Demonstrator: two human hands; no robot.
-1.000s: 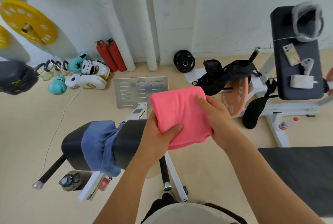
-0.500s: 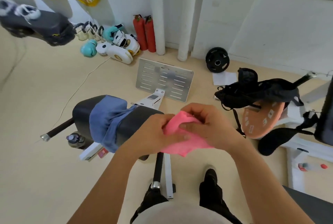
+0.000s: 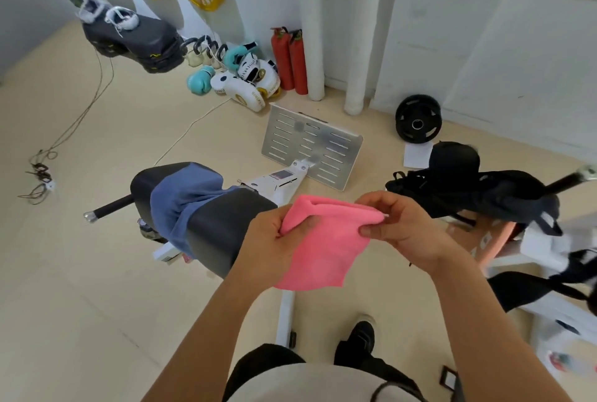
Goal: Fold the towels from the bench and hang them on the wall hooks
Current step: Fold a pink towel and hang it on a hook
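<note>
Over the bench (image 3: 226, 236), both hands hold the pink towel (image 3: 326, 246) up in the air. A second ago it was bunched small; now it hangs open again. The left hand (image 3: 274, 240) pinches the corner at nine o'clock, the right hand (image 3: 397, 227) pinches at three. I think another fold comes next. The blue towel (image 3: 184, 204) lies on the bench, waiting.

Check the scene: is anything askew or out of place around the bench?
The blue towel lies bunched and unfolded over the black padded bench, one end trailing down. The pink towel hangs folded between the left hand and right hand, its lower edge slanted. No spill or damage shows.
</note>
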